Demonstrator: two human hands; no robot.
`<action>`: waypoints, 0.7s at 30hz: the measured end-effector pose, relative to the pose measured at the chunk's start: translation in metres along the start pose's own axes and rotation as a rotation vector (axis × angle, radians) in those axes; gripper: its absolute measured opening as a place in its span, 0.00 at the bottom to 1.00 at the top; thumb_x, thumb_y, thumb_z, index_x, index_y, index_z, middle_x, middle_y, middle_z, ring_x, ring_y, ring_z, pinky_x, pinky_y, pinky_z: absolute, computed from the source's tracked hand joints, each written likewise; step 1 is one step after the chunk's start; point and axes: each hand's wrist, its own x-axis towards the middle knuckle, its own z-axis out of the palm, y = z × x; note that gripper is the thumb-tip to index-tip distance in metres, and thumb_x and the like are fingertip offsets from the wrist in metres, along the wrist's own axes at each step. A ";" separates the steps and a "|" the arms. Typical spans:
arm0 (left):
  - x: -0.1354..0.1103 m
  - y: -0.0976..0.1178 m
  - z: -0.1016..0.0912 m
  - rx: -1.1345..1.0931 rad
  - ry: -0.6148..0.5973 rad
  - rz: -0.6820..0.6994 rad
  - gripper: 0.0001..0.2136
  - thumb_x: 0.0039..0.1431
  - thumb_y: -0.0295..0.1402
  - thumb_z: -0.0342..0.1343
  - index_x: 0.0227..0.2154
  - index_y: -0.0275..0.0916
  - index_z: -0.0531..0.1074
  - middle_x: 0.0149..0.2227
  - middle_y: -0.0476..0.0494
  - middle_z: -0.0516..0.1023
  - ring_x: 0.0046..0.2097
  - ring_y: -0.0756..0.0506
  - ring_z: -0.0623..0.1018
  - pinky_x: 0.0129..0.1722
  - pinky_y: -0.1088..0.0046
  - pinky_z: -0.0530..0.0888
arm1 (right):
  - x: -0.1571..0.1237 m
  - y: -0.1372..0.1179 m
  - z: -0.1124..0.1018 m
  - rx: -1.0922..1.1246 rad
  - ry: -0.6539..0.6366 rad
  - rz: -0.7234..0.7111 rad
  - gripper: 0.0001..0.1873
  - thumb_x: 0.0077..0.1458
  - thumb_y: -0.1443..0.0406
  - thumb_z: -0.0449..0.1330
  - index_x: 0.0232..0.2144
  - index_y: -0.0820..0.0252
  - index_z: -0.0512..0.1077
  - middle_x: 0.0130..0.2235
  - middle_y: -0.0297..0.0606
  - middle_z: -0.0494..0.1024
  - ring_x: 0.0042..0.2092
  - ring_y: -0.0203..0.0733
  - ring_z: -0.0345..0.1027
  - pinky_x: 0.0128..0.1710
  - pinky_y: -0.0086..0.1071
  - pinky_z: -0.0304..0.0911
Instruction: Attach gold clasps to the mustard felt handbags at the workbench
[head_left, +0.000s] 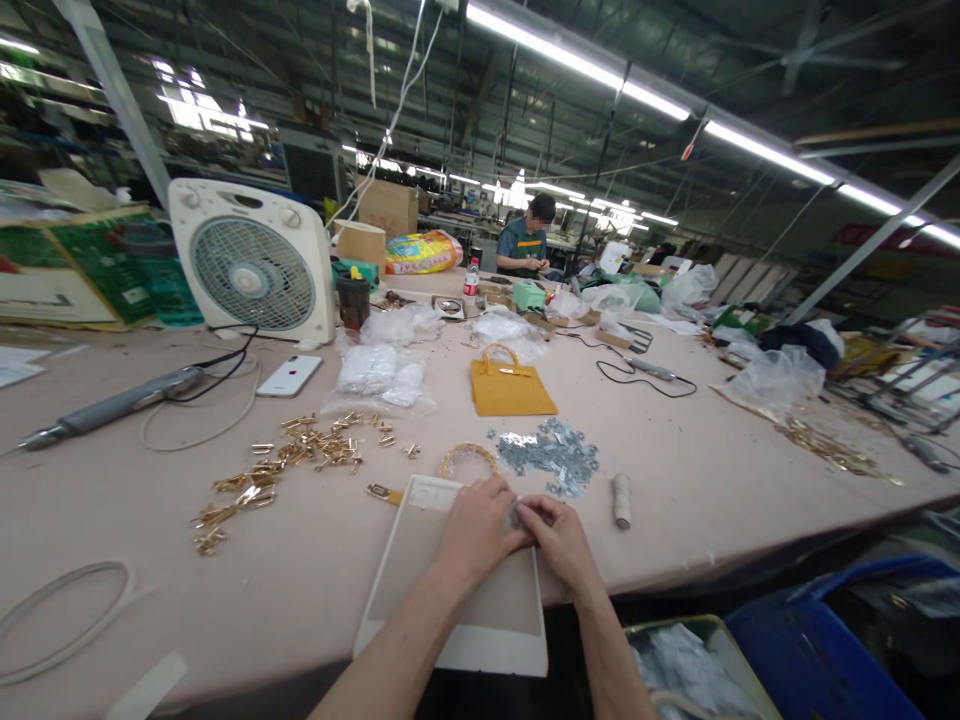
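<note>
A flat handbag panel (420,560), beige with white borders, lies at the table's front edge and overhangs it. A yellow handle (469,452) and a strap with gold hardware (385,493) stick out beyond its far side. My left hand (480,525) is closed on the panel's far right part, fingers bent and thumb toward the right. Beside it, my right hand (559,540) has its fingertips pinched together near a small greyish spot; what they hold is hidden. Just beyond the hands lies a pile of small silver metal plates (555,455).
A finished-looking yellow handbag (514,388) lies farther back. Gold fittings (300,450) are scattered left, near a phone (289,376), a fan (251,265) and a corded hand tool (112,405). A small roll (622,502) stands right. Across the table sits a co-worker (525,240).
</note>
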 end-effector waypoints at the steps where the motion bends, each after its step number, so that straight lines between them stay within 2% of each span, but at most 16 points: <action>1: 0.000 0.000 0.000 -0.002 0.010 -0.001 0.17 0.59 0.49 0.66 0.43 0.43 0.79 0.47 0.42 0.78 0.49 0.38 0.76 0.50 0.60 0.72 | -0.001 0.001 0.001 -0.016 0.009 -0.008 0.18 0.56 0.50 0.67 0.35 0.58 0.81 0.35 0.39 0.83 0.37 0.46 0.75 0.40 0.35 0.69; 7: 0.000 0.001 0.002 -0.006 0.035 -0.008 0.15 0.59 0.46 0.66 0.45 0.44 0.79 0.47 0.43 0.79 0.49 0.38 0.76 0.50 0.59 0.72 | -0.002 0.011 0.001 -0.174 0.115 -0.106 0.14 0.58 0.52 0.65 0.37 0.55 0.81 0.39 0.40 0.83 0.40 0.48 0.76 0.43 0.37 0.70; 13: 0.000 0.003 0.005 0.031 0.049 0.003 0.16 0.55 0.41 0.70 0.45 0.44 0.78 0.48 0.43 0.79 0.50 0.36 0.77 0.49 0.58 0.72 | -0.005 0.005 -0.001 -0.228 0.131 -0.200 0.09 0.61 0.58 0.64 0.37 0.55 0.81 0.38 0.39 0.81 0.40 0.45 0.75 0.43 0.36 0.69; 17: 0.001 0.004 0.008 0.054 0.063 0.026 0.13 0.57 0.36 0.68 0.45 0.43 0.77 0.50 0.42 0.79 0.51 0.36 0.77 0.50 0.57 0.72 | -0.009 -0.003 -0.001 -0.290 0.134 -0.283 0.07 0.63 0.64 0.62 0.38 0.53 0.81 0.37 0.37 0.80 0.40 0.43 0.74 0.44 0.35 0.68; 21: 0.000 0.001 0.011 0.048 0.074 0.045 0.15 0.58 0.37 0.68 0.47 0.43 0.77 0.51 0.42 0.79 0.53 0.36 0.77 0.51 0.56 0.73 | -0.009 -0.001 -0.003 -0.294 0.123 -0.285 0.07 0.62 0.64 0.63 0.39 0.53 0.81 0.37 0.36 0.80 0.39 0.42 0.73 0.42 0.34 0.68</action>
